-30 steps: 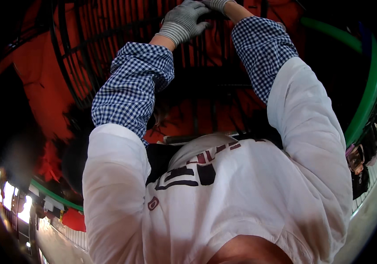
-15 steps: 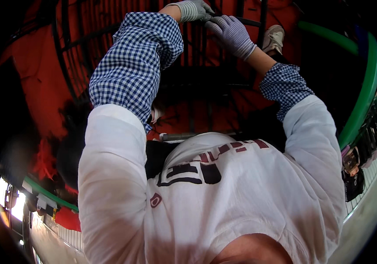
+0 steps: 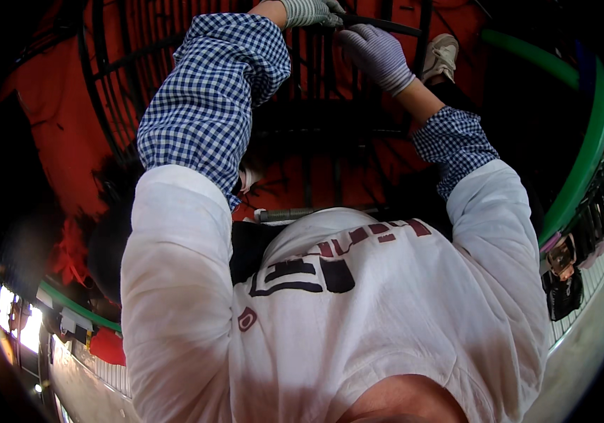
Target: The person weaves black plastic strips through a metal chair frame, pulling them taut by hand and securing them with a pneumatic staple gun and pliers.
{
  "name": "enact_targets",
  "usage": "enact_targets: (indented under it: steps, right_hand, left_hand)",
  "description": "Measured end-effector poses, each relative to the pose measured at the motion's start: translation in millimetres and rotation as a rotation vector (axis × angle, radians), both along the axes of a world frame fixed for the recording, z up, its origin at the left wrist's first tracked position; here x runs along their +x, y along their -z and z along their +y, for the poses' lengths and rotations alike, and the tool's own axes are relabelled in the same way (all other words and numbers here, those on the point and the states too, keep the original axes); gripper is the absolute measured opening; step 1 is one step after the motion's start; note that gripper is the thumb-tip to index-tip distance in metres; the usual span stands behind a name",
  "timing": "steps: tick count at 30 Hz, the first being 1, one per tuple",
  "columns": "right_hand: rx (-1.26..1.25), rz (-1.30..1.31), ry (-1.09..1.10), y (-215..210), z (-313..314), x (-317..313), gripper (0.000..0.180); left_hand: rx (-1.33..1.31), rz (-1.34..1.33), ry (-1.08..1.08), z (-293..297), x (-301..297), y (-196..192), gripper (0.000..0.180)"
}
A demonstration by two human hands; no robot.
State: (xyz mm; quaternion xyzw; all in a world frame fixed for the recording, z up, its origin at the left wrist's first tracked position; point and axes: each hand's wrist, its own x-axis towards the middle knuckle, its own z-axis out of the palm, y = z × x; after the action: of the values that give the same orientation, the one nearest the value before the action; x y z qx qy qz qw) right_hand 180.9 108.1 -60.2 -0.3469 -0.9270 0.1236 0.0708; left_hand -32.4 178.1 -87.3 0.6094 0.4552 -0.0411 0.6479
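Note:
At the top edge, my left hand (image 3: 310, 12), in a grey striped glove, has its fingers closed at the end of a dark flat strip (image 3: 385, 25). The strip runs rightward over a black barred frame (image 3: 157, 48). Just below the strip is my right hand (image 3: 379, 58), gloved the same way. Its fingers are bent together and point toward the left hand; what lies under its fingertips is hidden. Blue-and-white checked sleeve covers (image 3: 199, 92) wrap both forearms.
Red floor (image 3: 48, 141) shows between the black bars. A shoe (image 3: 441, 58) stands right of the frame. One green curved rail (image 3: 594, 148) bends along the right, another green rail (image 3: 83, 308) at lower left. A grey rod (image 3: 284, 214) lies close to my body.
My right hand has drawn slightly down and right, off the dark strip, so more of the strip shows. My left hand has shifted a little up and left.

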Motion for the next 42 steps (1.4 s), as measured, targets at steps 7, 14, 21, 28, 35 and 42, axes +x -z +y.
enact_targets:
  steps: [7,14,21,28,35,42]
  right_hand:
    - [-1.143,0.516,0.55,11.9,-29.5,-18.6,0.04]
    - [-1.183,0.457,0.527,-14.3,10.4,-0.5,0.036]
    - [-1.421,0.655,0.731,-25.0,23.2,-1.1,0.023]
    - [-0.608,0.505,0.12,-54.6,16.0,-18.1,0.024]
    - [-0.326,0.393,0.116,-63.8,16.0,-12.6,0.018]
    - [-0.495,0.518,0.151,-57.9,30.8,0.9,0.017]
  left_hand:
    - [0.015,0.098,0.038,-3.1,1.9,-34.2,0.039]
    - [0.029,0.119,-0.02,-7.8,0.9,-52.1,0.04]
    - [0.015,0.071,-0.022,-2.6,-0.9,-32.9,0.035]
    - [0.036,0.107,-0.026,0.2,1.3,-18.3,0.037]
    - [0.099,0.165,-0.012,-7.4,0.1,-50.9,0.04]
    - [0.147,0.148,-0.158,-17.3,-10.8,-53.0,0.03]
